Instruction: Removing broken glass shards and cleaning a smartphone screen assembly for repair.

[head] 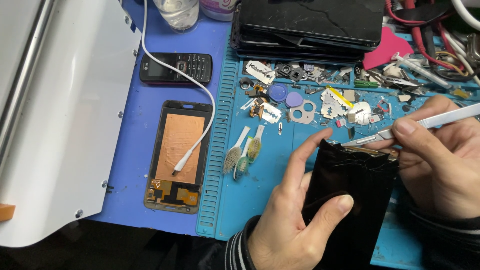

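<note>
Open mat (270,185) left of the hands; cluttered beyond by toothbrush heads (243,152), scattered parts (320,95), stacked screens (305,25).

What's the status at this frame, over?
Left hand grips black screen. Right hand holds blade tool at its top edge. Nothing in the way.

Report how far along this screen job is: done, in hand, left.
Done: an opened phone frame lies stripped on the blue mat, its copper backing bare. In hand: the left hand holds a cracked black screen upright while the right hand works a blade tool at its top edge. Left: the screen looks unseparated; only the top edge is being worked.
</note>
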